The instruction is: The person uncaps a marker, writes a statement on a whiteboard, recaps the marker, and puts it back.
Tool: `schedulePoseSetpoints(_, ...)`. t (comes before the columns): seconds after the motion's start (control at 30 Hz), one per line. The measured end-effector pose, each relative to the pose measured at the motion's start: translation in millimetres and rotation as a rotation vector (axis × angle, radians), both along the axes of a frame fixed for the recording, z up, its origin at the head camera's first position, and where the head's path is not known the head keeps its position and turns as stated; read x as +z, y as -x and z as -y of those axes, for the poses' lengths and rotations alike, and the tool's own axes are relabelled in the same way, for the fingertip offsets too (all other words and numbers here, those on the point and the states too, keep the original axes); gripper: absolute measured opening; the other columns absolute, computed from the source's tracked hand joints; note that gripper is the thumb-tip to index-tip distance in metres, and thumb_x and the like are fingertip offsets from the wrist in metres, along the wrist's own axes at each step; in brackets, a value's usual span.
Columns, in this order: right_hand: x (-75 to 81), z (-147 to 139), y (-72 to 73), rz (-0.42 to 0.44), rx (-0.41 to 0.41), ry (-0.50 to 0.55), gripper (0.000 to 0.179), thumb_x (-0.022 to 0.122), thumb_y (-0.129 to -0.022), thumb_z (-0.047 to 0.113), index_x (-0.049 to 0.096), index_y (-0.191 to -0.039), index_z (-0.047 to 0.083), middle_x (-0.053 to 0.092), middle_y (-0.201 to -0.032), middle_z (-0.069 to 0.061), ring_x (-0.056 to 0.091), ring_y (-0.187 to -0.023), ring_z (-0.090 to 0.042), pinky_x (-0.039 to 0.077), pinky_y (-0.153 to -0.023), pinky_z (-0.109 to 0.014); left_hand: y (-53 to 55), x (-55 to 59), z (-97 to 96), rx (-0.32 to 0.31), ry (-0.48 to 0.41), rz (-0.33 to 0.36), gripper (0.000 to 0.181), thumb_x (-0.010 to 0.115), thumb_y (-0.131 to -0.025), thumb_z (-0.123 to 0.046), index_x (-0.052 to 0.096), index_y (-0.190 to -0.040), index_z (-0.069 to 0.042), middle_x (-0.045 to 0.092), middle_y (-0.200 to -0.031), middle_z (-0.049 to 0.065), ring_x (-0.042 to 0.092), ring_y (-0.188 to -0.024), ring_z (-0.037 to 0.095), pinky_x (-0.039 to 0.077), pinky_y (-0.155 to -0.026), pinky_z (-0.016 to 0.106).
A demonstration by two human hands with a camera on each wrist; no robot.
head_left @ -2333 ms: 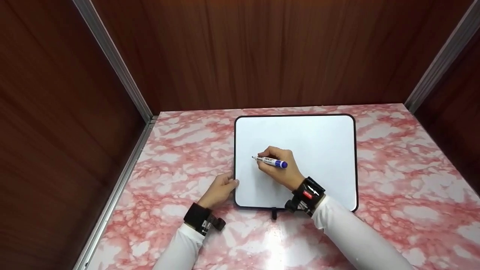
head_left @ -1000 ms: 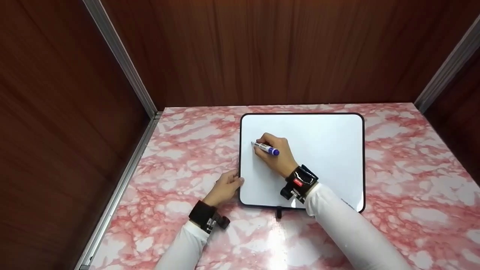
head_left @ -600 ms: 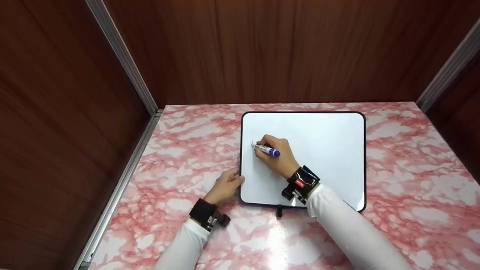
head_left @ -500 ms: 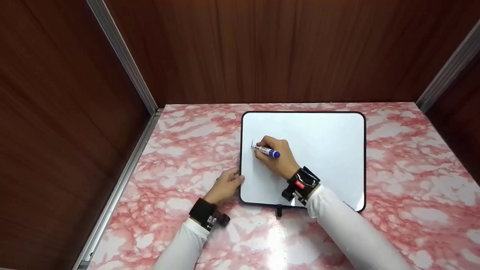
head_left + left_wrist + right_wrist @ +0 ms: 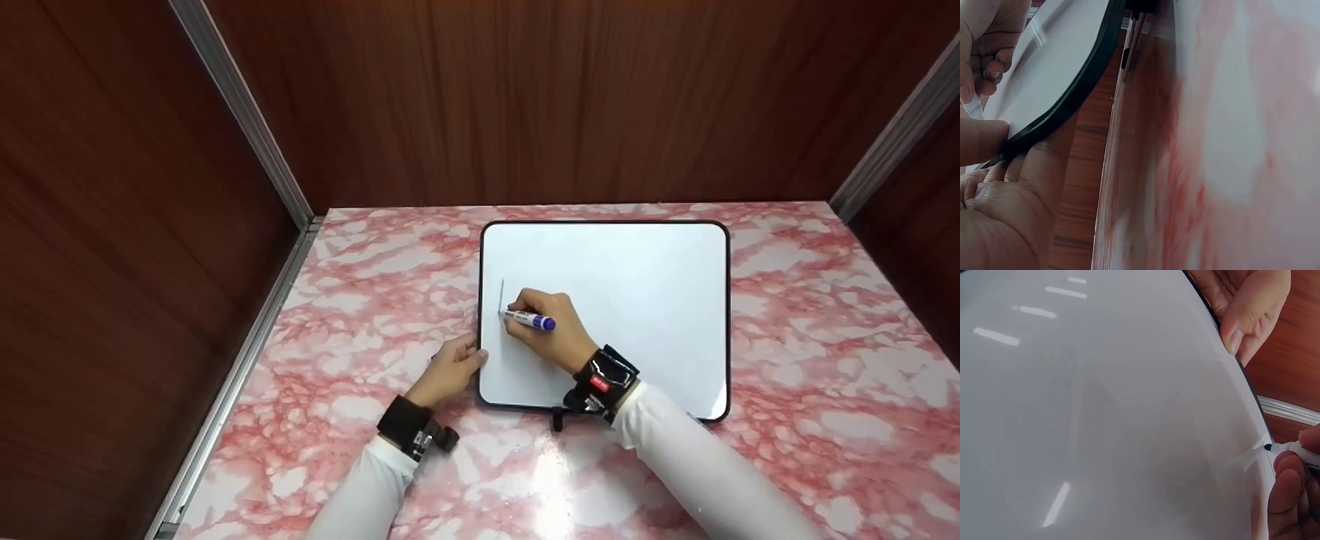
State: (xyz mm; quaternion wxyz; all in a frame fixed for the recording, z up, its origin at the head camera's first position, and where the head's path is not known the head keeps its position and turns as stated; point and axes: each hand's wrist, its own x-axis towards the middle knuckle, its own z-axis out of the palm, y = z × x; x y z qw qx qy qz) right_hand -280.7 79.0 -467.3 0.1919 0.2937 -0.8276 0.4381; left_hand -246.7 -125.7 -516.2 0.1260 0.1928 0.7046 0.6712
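Observation:
A white whiteboard (image 5: pixel 630 300) with a black frame stands on the table, its surface facing me. My left hand (image 5: pixel 450 371) grips its left edge, thumb on the front and fingers behind, as the left wrist view also shows. In my right hand (image 5: pixel 555 330) I hold a whiteboard marker (image 5: pixel 531 320), white with a blue end, pinched between thumb and fingers. The marker's dark tip (image 5: pixel 1268 447) touches the board near its left side. A thin, dark, nearly vertical line (image 5: pixel 502 295) runs upward from the tip.
The table (image 5: pixel 360 322) has a red and white marbled top. Dark wood panels (image 5: pixel 480 105) rise at the back and both sides, joined by metal strips. A small black piece (image 5: pixel 557 420) sticks out below the board's bottom edge. Both wrists wear black camera straps.
My right hand has moved up to the board's left side, then down with the marker, and the dark line has appeared and lengthened. My left hand keeps its grip on the edge.

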Motion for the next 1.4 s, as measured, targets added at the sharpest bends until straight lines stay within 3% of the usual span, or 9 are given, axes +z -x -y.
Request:
schedulePoseSetpoints(0.1, -0.3, 0.4, -0.8, 0.0, 0.006, -0.003, 0.012, 0.074, -0.078, 0.008, 0.064, -0.074, 0.013, 0.068, -0.075, 0.007, 0.055, -0.058, -0.006, 0.043, -0.051, -0.023, -0.3, 3.9, 0.5, 0.009, 0.006, -0.008, 0.028, 0.043, -0.099, 0.005, 0.051, -0.124, 0.015, 0.065, -0.106, 0.027, 0.064, -0.096, 0.027, 0.053, -0.084, 0.039)
schedulePoseSetpoints(0.27, 0.7, 0.1, -1.2, -0.013, 0.009, 0.031, 0.01, 0.074, -0.077, 0.007, 0.066, -0.077, 0.012, 0.067, -0.074, 0.007, 0.055, -0.058, -0.007, 0.044, -0.051, -0.024, 5.9, -9.2, -0.1, 0.035, 0.026, -0.001, 0.027, 0.045, -0.099, 0.002, 0.055, -0.123, 0.011, 0.067, -0.104, 0.021, 0.065, -0.092, 0.021, 0.053, -0.082, 0.036)
schedulePoseSetpoints(0.47, 3.6, -0.5, 1.5, -0.053, -0.037, 0.092, 0.008, 0.072, -0.078, 0.007, 0.065, -0.077, 0.011, 0.07, -0.078, 0.004, 0.058, -0.06, -0.006, 0.046, -0.052, -0.025, 7.4, -13.1, -2.3, 0.044, 0.028, 0.026, 0.03, 0.045, -0.1, 0.001, 0.054, -0.127, 0.008, 0.066, -0.111, 0.022, 0.065, -0.1, 0.025, 0.052, -0.086, 0.039)
schedulePoseSetpoints(0.6, 4.0, -0.4, 4.0, -0.083, -0.061, 0.096, 0.007, 0.071, -0.079, 0.007, 0.065, -0.078, 0.011, 0.07, -0.079, 0.002, 0.057, -0.059, -0.006, 0.045, -0.051, -0.025, 5.1, -7.4, -3.1, 0.041, 0.035, 0.04, 0.031, 0.044, -0.099, 0.004, 0.053, -0.128, 0.009, 0.065, -0.114, 0.024, 0.064, -0.103, 0.029, 0.052, -0.087, 0.04)
schedulePoseSetpoints(0.83, 0.9, -0.2, 5.6, -0.091, -0.077, 0.068, 0.008, 0.071, -0.079, 0.007, 0.064, -0.077, 0.011, 0.07, -0.079, 0.003, 0.056, -0.059, -0.006, 0.043, -0.051, -0.024, -8.2, 13.2, -3.4, 0.01, 0.014, -0.003, 0.032, 0.043, -0.098, 0.006, 0.051, -0.128, 0.014, 0.062, -0.116, 0.027, 0.062, -0.105, 0.031, 0.052, -0.087, 0.04)
schedulePoseSetpoints(1.4, 0.0, -12.4, 4.0, -0.1, -0.095, 0.077, 0.009, 0.072, -0.078, 0.006, 0.064, -0.076, 0.011, 0.071, -0.079, 0.002, 0.057, -0.06, -0.007, 0.045, -0.051, -0.025, -9.0, 15.6, -1.6, 0.047, 0.039, -0.004, 0.031, 0.045, -0.098, 0.004, 0.053, -0.127, 0.012, 0.066, -0.105, 0.025, 0.063, -0.09, 0.024, 0.053, -0.083, 0.039)
